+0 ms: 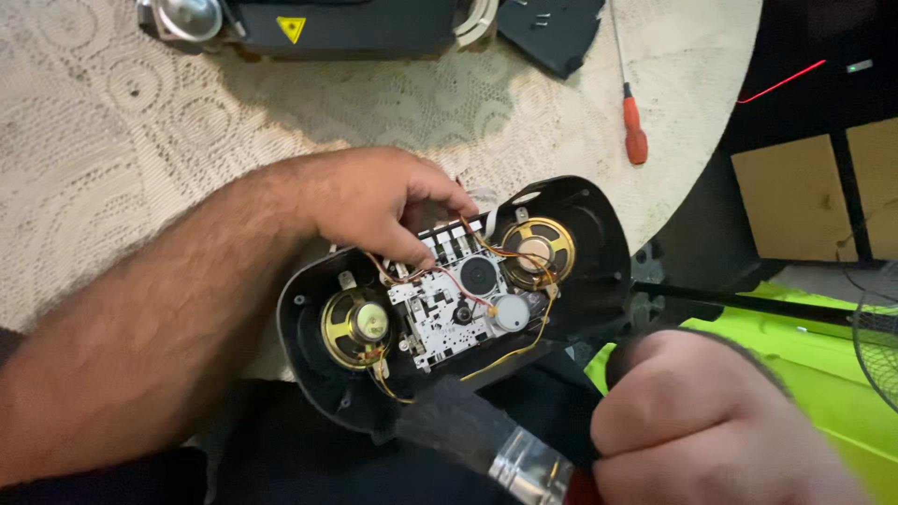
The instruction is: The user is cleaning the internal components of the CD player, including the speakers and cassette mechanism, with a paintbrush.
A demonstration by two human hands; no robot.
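Below, glossy black shell [599, 271], 2 brass-coloured speakers [535, 250], left hand [374, 201]

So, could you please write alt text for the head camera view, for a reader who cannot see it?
A left hand pinches into the open black shell of a cassette player, beside its white tape mechanism and two gold speakers. The right hand grips a dark-handled tool. A red screwdriver lies on the lace tablecloth.
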